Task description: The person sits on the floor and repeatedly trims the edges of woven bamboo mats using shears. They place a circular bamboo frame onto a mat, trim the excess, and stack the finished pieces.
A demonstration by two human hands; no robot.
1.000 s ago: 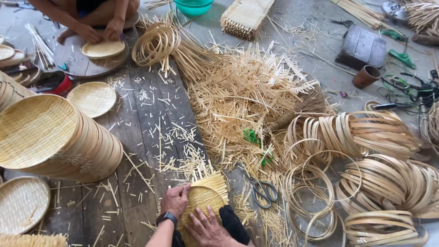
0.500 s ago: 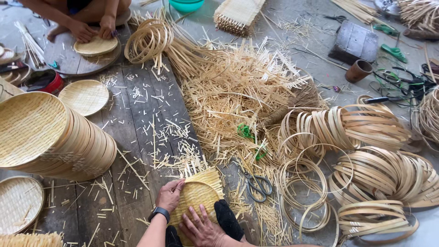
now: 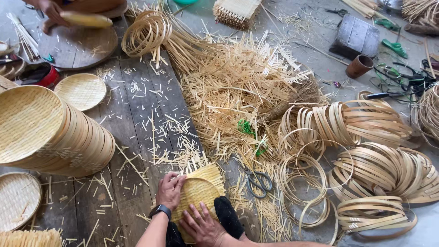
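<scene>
Scissors [image 3: 259, 179] lie just right of the work, among loose bamboo strips [image 3: 238, 91]. Bamboo hoops [image 3: 366, 155] are piled further right, and a stack of woven trays [image 3: 50, 132] lies on its side at the left. The left hand [image 3: 170, 190] and right hand [image 3: 201, 225] press flat, fingers spread, on a round woven mat [image 3: 197, 194] on the wooden floor [image 3: 132, 114], not gripping it.

- Left hand [image 3: 170, 191]: bare, no glove; black wristband or watch strapped just behind it on the wrist.
- Right hand [image 3: 202, 226]: bare, no rings visible.
- Forearms uncovered, no sleeves in view.
- Black foot covering [image 3: 227, 216], rounded toe, beside right hand.
</scene>
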